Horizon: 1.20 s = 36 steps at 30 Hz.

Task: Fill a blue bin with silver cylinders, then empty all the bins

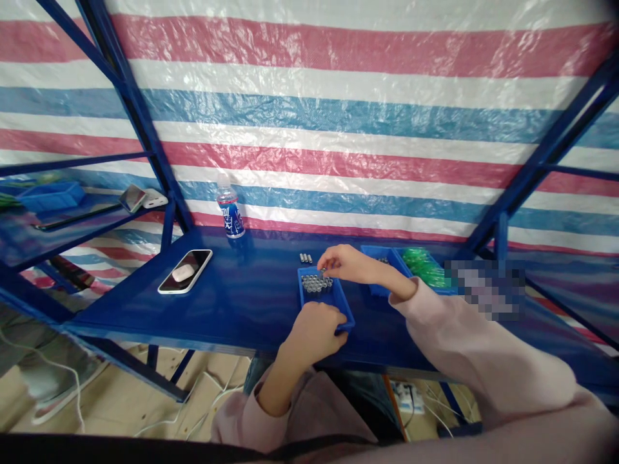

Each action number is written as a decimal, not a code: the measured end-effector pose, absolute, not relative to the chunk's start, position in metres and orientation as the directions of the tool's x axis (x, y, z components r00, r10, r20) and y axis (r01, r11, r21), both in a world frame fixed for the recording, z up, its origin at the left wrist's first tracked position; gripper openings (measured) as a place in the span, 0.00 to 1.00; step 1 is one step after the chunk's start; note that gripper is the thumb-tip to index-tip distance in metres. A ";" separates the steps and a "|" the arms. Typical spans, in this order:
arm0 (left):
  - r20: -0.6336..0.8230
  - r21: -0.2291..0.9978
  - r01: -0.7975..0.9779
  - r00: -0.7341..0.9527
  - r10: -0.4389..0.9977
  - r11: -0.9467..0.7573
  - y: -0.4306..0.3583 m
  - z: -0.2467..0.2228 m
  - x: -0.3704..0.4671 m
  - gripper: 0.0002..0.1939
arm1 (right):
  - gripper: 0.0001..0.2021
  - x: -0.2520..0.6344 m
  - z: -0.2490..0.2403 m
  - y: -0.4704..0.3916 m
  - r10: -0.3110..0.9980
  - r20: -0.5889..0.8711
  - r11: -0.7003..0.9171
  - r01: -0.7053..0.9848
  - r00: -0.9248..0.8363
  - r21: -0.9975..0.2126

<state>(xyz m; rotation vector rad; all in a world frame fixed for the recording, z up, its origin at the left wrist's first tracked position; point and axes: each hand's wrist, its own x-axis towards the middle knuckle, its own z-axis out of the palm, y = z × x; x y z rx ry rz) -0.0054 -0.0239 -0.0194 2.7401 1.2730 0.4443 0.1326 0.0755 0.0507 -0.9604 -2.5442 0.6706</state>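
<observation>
Left hand (pixel 316 332) sits curled, knuckles up, forearm coming straight up from below. Right hand (pixel 345 263) reaches in from the right, fingertips pinched together, sleeve bunched at the wrist.

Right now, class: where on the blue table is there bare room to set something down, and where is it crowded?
Bare room lies between the phone and the small blue tray, in front of the bottle. It is crowded on the right: the left hand grips that tray, the right hand reaches over it, and another blue bin and green pieces sit beside them.
</observation>
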 end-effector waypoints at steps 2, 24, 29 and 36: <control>0.254 0.180 0.748 0.592 0.765 -0.639 -0.020 -0.022 -0.004 0.11 | 0.10 0.138 0.048 0.072 0.685 0.135 0.677 0.557 -0.716 -0.481; 0.329 0.208 0.770 0.526 0.785 -0.603 -0.020 -0.024 -0.001 0.20 | 0.04 0.142 0.004 0.067 0.682 0.100 0.730 0.682 -0.725 -0.033; 0.338 0.204 0.774 0.519 0.785 -0.600 -0.019 -0.025 -0.001 0.20 | 0.06 0.141 0.003 0.067 0.682 0.160 0.723 0.691 -0.713 -0.004; 0.309 0.200 0.784 0.519 0.797 -0.588 -0.018 -0.023 -0.001 0.18 | 0.10 0.141 0.013 0.072 0.666 0.133 0.745 0.658 -0.734 -0.104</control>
